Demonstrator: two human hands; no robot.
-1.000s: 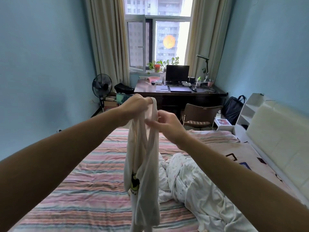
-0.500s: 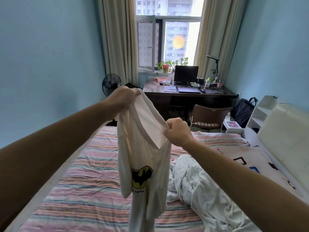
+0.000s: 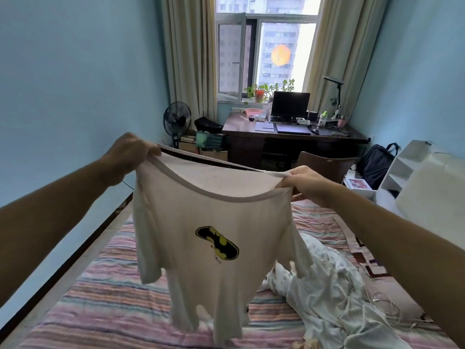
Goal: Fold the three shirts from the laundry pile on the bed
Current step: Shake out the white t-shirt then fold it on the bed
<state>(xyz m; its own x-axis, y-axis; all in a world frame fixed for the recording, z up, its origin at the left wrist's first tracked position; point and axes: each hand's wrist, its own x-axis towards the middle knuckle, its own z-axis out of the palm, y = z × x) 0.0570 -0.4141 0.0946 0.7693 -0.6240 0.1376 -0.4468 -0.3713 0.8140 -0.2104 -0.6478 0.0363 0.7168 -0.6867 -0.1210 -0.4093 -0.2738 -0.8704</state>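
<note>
One white cotton T-shirt with a black-and-yellow bat emblem (image 3: 201, 222) hangs above the striped bed (image 3: 100, 306), its shoulders pinched by left hand (image 3: 128, 153) and right hand (image 3: 305, 183), screening one crumpled white laundry pile (image 3: 327, 285) by the bed's right edge.

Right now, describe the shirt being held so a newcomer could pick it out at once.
Above the striped bed, both hands, left and right, stretch a white T-shirt wide by its neckline. Unlike the crumpled white laundry lying on the bed at the right, it hangs spread and bears a black-and-yellow bat logo.
</note>
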